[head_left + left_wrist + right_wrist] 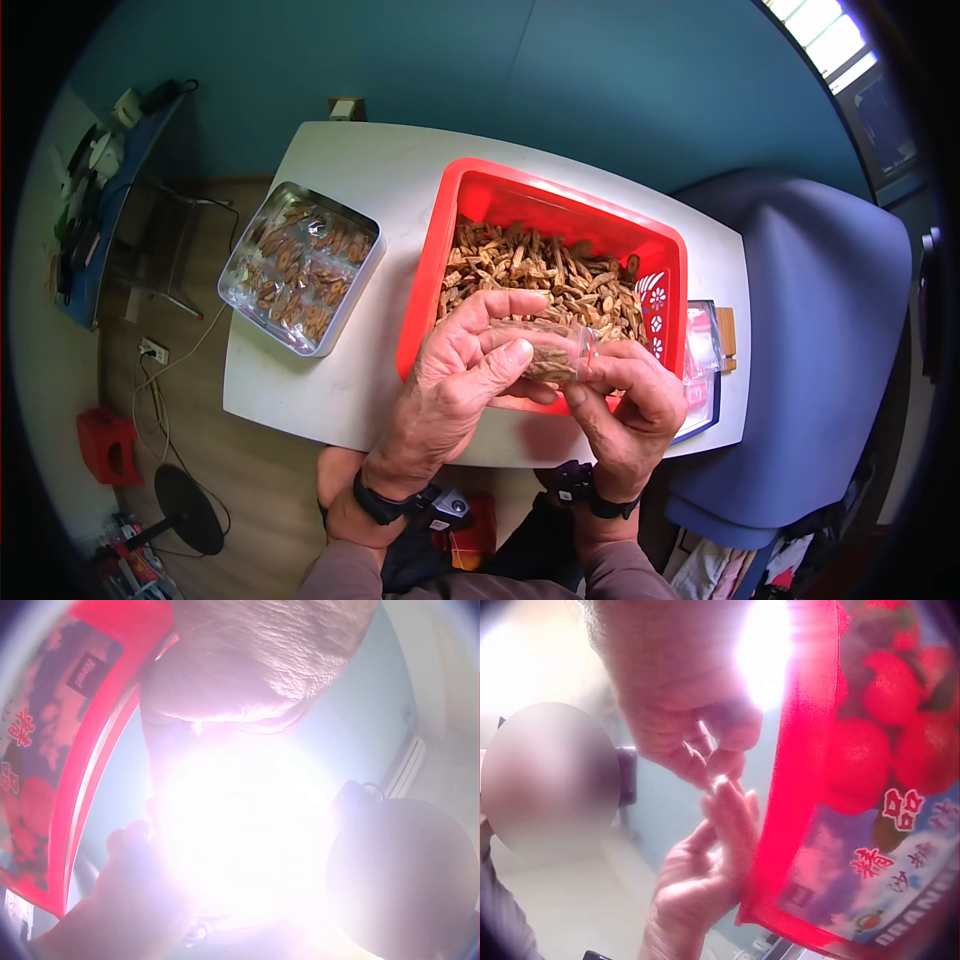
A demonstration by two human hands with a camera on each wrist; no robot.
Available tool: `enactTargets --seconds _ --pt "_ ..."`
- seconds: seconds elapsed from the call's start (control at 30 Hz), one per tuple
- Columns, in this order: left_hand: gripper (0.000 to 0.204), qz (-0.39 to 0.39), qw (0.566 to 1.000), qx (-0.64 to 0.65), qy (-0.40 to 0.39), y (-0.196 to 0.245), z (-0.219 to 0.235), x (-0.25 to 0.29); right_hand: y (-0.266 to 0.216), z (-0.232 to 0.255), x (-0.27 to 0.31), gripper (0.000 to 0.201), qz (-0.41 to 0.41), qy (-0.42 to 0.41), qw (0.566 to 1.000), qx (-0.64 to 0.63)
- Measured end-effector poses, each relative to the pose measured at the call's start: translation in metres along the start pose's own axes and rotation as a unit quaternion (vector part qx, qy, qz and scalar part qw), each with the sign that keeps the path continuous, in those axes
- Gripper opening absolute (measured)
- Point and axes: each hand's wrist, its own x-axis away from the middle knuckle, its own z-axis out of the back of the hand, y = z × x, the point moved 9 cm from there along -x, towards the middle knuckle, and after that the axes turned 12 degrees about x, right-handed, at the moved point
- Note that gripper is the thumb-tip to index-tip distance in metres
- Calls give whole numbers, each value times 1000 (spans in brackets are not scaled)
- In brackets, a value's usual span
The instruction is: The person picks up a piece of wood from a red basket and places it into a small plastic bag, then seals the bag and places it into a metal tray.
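Note:
A small clear zip bag (pixel 552 362) of brown dried slices is held between both hands over the near side of a red plastic basket (pixel 424 300). My left hand (pixel 440 385) grips the filled part, its thumb lying across the front. At the red-striped zip end, my right hand (pixel 640 400) pinches the bag between thumb and finger. Loose dried slices (pixel 545 270), woody and pale brown, heap inside the basket. In the right wrist view the fingertips of both hands meet beside the basket's printed side; glare washes out much of the left wrist view.
On the left of the white table (pixel 330 165) sits a metal tin (pixel 358 290) with several filled bags. To the basket's right, a blue-edged tray (pixel 712 405) holds red-and-clear plastic bags (pixel 700 345). A blue-covered piece (pixel 800 350) stands beyond the table's right edge.

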Motion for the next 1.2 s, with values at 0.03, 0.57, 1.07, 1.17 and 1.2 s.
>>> enactTargets --seconds 0.03,0.57,1.07,1.17,1.2 --pt "39 0 1000 1 1 -2 1 -1 -2 2 0 16 16 7 1000 22" --pt "45 9 999 -51 -14 -3 -6 0 5 9 0 14 20 -12 999 -24" --pt "48 -9 998 -59 3 -5 -5 0 -17 13 3 17 130 83 987 35" --pt "47 -22 998 -51 10 -2 -3 -1 -3 7 3 18 112 41 993 0" --pt "47 -27 998 -51 10 -1 -3 -1 -2 6 5 18 112 41 993 0"
